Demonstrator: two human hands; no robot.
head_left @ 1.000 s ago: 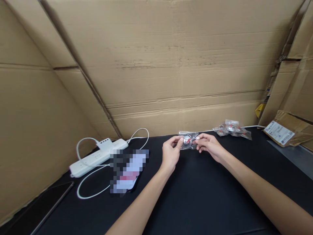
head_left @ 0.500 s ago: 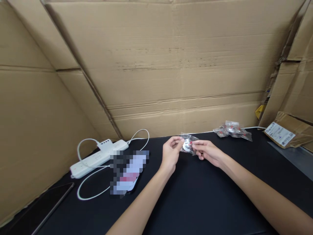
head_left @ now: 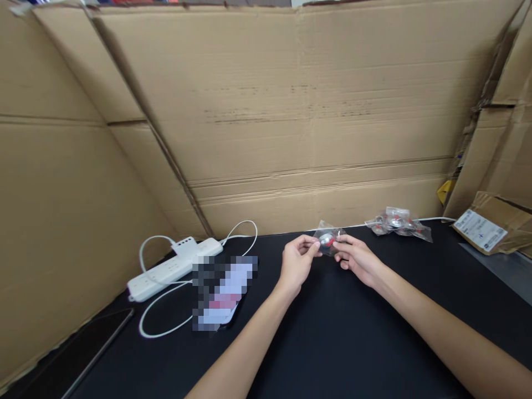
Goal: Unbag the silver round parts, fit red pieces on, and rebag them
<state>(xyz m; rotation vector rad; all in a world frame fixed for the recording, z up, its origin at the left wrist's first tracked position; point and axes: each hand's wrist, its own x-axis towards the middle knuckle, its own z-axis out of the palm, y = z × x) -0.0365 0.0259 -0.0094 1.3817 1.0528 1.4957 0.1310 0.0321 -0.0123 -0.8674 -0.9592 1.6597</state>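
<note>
Between both hands, above the black table, is a small clear plastic bag point(head_left: 331, 250) with a round, shiny silver item point(head_left: 326, 239) inside that has a red part. My left hand point(head_left: 297, 262) pinches the bag's left side between thumb and fingers. At its right side, my right hand point(head_left: 357, 259) grips it close to the red part, thumb and index finger together and the other fingers curled below. The exact kind of the silver item is too small to make out. Beyond my right hand lies a pile of similar clear bags point(head_left: 398, 223) with silver and red items.
A white power strip point(head_left: 174, 266) with a looping white cable point(head_left: 143, 318) lies on the left, beside a pixelated phone-like object point(head_left: 226, 293). A dark flat device point(head_left: 97, 349) is at the near left. Cardboard walls point(head_left: 266, 122) surround the table; a labelled cardboard package point(head_left: 482, 230) rests at right.
The bag has been tilted in my hands, so the silver item shows a narrower face and more red. The whole view has shifted slightly, with everything moving a little right.
</note>
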